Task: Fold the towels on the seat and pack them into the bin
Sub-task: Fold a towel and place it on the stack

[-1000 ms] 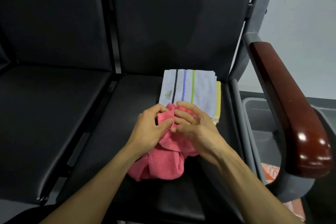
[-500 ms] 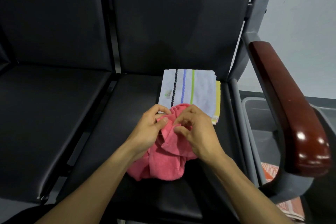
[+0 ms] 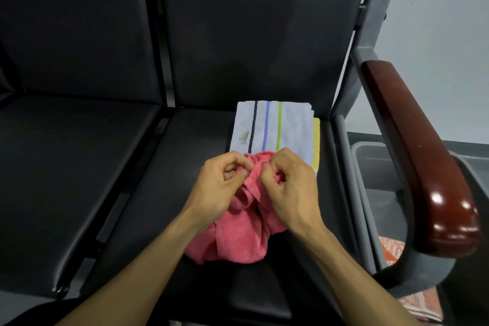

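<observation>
While the pink towel (image 3: 238, 225) lies bunched at the centre of the frame on the black seat (image 3: 190, 156), the left hand (image 3: 219, 188) and right hand (image 3: 291, 188) each pinch its upper edge, fingers curled on the cloth. Judged from the close-set grip, the hands are seeking an edge or corners, so that the crumpled cloth can be spread for folding. Just above, touching the pink bundle, a striped white towel (image 3: 275, 127) lies already folded upon a yellow one (image 3: 316, 140), leaving little flat seat for spreading. At right of the frame, the grey bin (image 3: 375, 164) stands beside the seat, partly hidden behind the wooden armrest (image 3: 423, 161), which any transfer must clear.
</observation>
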A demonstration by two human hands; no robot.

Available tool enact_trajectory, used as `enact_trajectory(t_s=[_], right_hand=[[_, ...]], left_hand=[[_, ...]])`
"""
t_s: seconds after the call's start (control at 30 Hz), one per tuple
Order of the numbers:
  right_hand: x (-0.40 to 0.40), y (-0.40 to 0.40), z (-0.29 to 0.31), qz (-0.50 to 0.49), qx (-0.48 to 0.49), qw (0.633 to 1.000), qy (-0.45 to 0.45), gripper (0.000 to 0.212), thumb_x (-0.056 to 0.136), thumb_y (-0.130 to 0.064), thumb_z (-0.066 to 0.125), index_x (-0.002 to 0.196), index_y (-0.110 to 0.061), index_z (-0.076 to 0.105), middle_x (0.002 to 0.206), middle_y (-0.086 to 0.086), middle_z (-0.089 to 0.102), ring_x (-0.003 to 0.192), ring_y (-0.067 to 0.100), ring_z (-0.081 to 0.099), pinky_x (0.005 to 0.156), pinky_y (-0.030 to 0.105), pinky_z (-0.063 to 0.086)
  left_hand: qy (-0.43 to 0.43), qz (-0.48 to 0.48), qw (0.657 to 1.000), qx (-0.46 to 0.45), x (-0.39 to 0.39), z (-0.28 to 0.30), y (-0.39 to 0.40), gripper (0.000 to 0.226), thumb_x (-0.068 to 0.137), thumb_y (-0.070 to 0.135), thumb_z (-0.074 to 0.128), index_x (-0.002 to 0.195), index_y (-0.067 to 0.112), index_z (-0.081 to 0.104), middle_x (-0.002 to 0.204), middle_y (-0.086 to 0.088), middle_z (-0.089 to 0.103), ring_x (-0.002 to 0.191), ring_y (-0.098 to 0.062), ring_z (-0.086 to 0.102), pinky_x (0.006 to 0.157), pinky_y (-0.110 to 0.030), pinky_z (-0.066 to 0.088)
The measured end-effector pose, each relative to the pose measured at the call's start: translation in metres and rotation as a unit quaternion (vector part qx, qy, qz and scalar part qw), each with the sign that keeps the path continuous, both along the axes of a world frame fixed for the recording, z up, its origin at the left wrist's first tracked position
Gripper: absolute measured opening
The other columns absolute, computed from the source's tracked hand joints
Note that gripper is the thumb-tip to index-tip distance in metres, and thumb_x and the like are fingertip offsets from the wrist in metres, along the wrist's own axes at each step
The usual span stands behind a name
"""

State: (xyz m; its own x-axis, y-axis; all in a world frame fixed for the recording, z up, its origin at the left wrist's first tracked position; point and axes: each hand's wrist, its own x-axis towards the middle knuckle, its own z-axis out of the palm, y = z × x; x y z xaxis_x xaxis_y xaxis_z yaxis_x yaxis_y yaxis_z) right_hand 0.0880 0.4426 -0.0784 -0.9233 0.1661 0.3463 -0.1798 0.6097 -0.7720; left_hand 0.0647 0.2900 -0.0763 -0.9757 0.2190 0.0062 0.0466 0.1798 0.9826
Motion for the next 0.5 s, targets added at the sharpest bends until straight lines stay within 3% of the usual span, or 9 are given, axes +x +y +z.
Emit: enact_trajectory(t_s=[0.07,0.13,0.27,0.37,0.43,0.5], right_hand=[[-0.001,0.001,0.0,-0.012,-0.021,1.0,-0.006,0.037,0.09,-0.015,0.063,0.061,-0.004,0.043,0.059,-0.003,0.047,0.056,0.01,0.041,0.052,0.018,0.031],[-0.002,0.003,0.0,-0.017,-0.05,0.999,-0.013,0.038,0.09,-0.012,0.063,0.06,-0.002,0.043,0.055,-0.006,0.044,0.053,0.007,0.042,0.051,0.015,0.031],[-0.002,0.002,0.0,0.0,-0.071,0.996,-0.05,0.037,0.092,-0.017,0.065,0.061,-0.004,0.049,0.058,-0.008,0.05,0.057,0.002,0.049,0.053,0.013,0.034],[-0.004,0.008,0.002,0.034,-0.065,0.994,-0.085,0.034,0.091,-0.028,0.069,0.067,-0.008,0.055,0.074,-0.005,0.058,0.063,0.002,0.052,0.058,0.014,0.038],[-0.005,0.017,0.006,0.055,-0.023,0.993,-0.098,0.031,0.088,-0.036,0.073,0.067,-0.02,0.056,0.085,-0.006,0.056,0.07,0.003,0.054,0.061,0.015,0.04],[-0.004,0.024,0.009,0.066,0.084,0.987,-0.116,0.032,0.086,-0.044,0.072,0.066,-0.031,0.05,0.09,-0.008,0.049,0.07,0.006,0.054,0.059,0.022,0.042]], left_hand=[[-0.008,-0.008,1.0,0.026,0.002,0.001,0.001,0.012,0.098,0.014,0.063,0.097,0.007,0.073,0.089,-0.013,0.073,0.079,-0.022,0.065,0.076,-0.046,0.055],[-0.011,-0.022,0.999,0.035,0.004,0.003,0.002,0.036,0.092,0.039,0.07,0.097,0.003,0.071,0.087,-0.024,0.068,0.077,-0.027,0.06,0.074,-0.047,0.053],[0.005,-0.03,1.0,-0.001,0.005,0.003,0.003,0.013,0.082,0.016,0.082,0.088,0.009,0.073,0.083,-0.022,0.072,0.075,-0.036,0.07,0.076,-0.052,0.058],[0.005,-0.024,1.0,-0.007,0.004,0.0,0.001,0.017,0.085,0.017,0.079,0.079,0.009,0.065,0.08,-0.026,0.068,0.071,-0.03,0.064,0.071,-0.06,0.054],[-0.001,-0.01,1.0,-0.009,0.001,0.0,-0.004,0.02,0.086,0.022,0.074,0.079,0.011,0.058,0.081,-0.03,0.064,0.069,-0.03,0.06,0.065,-0.061,0.051],[-0.001,-0.005,1.0,-0.023,-0.003,-0.001,-0.008,0.016,0.089,0.011,0.071,0.08,0.014,0.057,0.079,-0.027,0.063,0.067,-0.028,0.056,0.06,-0.054,0.047]])
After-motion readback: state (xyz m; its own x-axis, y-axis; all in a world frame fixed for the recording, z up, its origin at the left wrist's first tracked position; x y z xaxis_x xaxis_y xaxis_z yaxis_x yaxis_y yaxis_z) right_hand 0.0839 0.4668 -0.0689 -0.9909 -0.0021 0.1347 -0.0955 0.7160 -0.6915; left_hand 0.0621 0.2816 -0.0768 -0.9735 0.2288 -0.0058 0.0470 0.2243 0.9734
